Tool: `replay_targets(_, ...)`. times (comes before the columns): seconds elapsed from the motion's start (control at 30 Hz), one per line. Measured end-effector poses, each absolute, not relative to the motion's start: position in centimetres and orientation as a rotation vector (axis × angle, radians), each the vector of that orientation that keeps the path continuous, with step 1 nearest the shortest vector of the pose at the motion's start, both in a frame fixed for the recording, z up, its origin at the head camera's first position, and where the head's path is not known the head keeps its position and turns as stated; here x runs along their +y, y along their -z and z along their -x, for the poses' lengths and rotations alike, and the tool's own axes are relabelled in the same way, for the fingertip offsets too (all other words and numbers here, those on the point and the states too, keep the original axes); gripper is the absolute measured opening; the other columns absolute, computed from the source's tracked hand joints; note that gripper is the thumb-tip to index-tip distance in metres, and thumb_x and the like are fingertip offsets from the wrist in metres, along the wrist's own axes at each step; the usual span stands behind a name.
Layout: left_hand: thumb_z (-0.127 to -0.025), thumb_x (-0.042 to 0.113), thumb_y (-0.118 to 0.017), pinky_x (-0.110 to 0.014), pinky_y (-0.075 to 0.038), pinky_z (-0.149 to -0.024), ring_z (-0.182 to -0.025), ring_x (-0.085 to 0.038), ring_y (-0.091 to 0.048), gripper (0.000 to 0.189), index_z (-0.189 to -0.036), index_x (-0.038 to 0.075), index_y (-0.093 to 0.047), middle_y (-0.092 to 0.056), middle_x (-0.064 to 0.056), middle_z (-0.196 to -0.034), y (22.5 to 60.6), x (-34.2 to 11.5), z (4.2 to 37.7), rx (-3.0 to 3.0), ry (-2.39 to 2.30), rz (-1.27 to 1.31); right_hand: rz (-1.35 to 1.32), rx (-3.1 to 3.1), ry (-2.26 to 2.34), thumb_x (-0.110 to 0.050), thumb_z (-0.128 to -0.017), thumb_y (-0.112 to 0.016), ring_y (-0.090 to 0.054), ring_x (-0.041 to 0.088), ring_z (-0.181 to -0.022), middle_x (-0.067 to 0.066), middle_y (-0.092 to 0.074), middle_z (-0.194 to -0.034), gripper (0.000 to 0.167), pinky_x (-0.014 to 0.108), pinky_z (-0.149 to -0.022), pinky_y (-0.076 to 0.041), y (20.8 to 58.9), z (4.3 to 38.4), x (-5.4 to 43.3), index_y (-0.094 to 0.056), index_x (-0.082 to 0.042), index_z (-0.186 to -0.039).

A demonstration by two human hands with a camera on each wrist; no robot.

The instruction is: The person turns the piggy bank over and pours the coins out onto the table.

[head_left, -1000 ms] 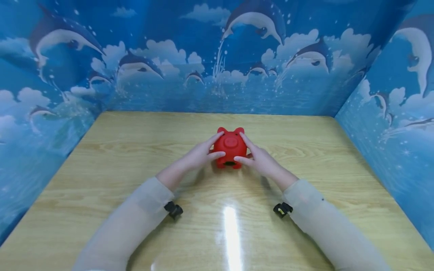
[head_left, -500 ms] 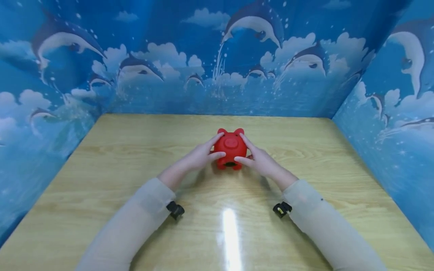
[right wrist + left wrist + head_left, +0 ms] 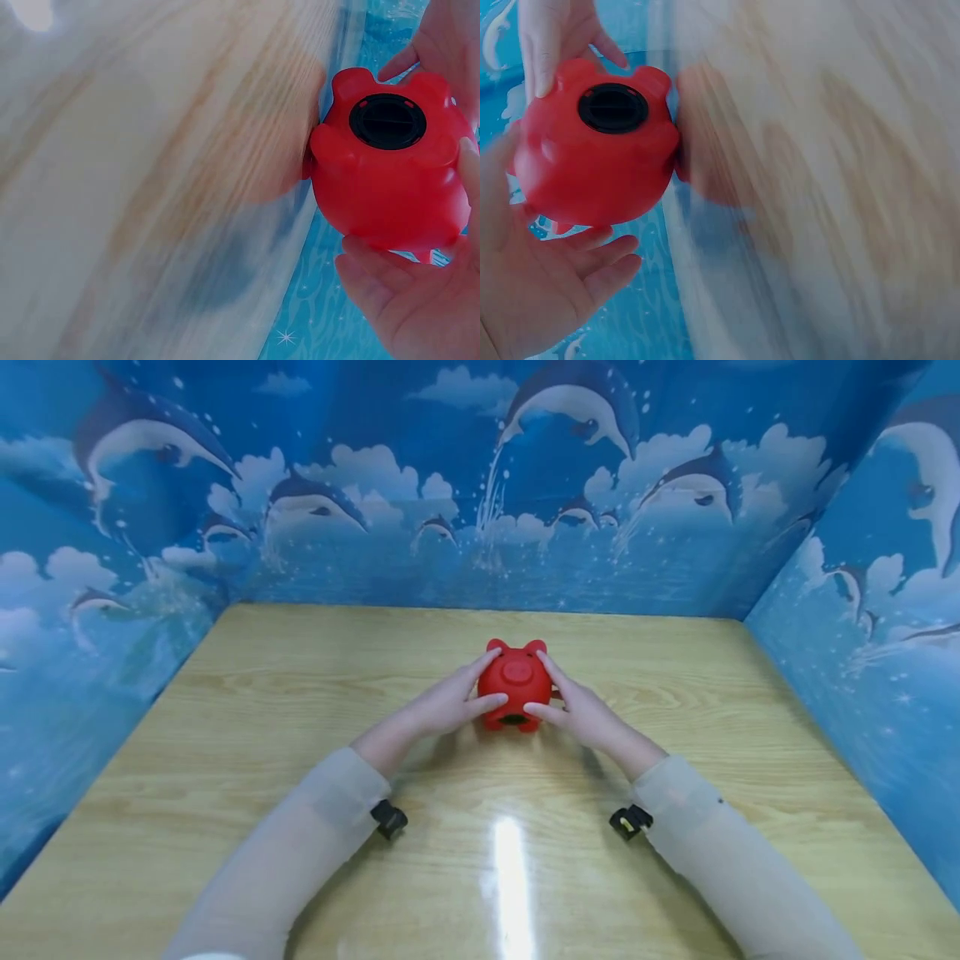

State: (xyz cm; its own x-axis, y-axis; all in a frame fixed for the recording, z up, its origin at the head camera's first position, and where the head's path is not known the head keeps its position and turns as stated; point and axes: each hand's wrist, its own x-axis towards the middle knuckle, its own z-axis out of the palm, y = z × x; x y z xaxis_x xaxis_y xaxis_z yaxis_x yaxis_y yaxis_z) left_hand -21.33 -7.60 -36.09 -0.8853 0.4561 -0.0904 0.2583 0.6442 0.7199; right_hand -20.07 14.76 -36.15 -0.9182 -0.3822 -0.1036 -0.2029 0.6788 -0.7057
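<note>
A red piggy bank [image 3: 516, 681] is held between both hands near the middle of the table. It is tilted back, snout turned up toward the head camera. On its underside a round black plug [image 3: 613, 107] faces the wrists, with stubby feet around it. The left hand [image 3: 450, 697] grips one side, its thumb across the front and a finger up by the ear. On the opposite side the right hand [image 3: 581, 710] grips in the same way. The right wrist view shows the piggy bank [image 3: 397, 187] at the table surface; its rear is hidden.
The wood-grain table [image 3: 300, 668] reflects a bright streak of light in front of the hands. Blue curtains [image 3: 420, 560] printed with dolphins stand along the back and sides. Black devices [image 3: 388, 818] are strapped at both sleeve cuffs.
</note>
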Motion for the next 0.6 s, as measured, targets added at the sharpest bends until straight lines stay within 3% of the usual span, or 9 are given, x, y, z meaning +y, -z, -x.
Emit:
replay_targets(0.17,-0.075,0.037,-0.078,-0.041,-0.045,-0.092,-0.123,-0.021,-0.038,0.103,-0.151,0.028,-0.009,-0.035,-0.004,-0.142,36.02,-7.39,21.25,2.679,-0.904,-0.686,0.524,2.630,1.071,-0.043,-0.086,-0.064,-0.041,0.033,-0.125,0.013,-0.031,-0.147,0.092,0.049,-0.094,-0.043,36.25,19.96,15.24,0.001,-0.031,-0.150)
replay_targets(0.33,-0.075,0.031,-0.079,-0.041,-0.045,-0.093,-0.126,-0.023,-0.037,0.104,-0.151,0.025,-0.008,-0.033,-0.005,-0.145,35.85,-7.21,21.42,2.751,-0.787,-0.680,0.616,2.616,1.076,-0.033,-0.080,-0.074,-0.037,0.034,-0.128,0.012,-0.028,-0.149,0.104,0.053,-0.098,-0.037,36.32,20.14,15.44,0.004,-0.030,-0.150)
replay_targets(0.6,-0.072,0.027,-0.081,-0.039,-0.043,-0.096,-0.129,-0.021,-0.036,0.106,-0.151,0.026,-0.010,-0.033,-0.002,-0.146,36.24,-7.31,21.59,2.761,-0.788,-0.697,0.679,2.661,1.080,-0.020,-0.078,-0.077,-0.044,0.033,-0.123,0.012,-0.029,-0.149,0.106,0.046,-0.092,-0.045,36.84,20.42,15.26,0.001,-0.025,-0.151)
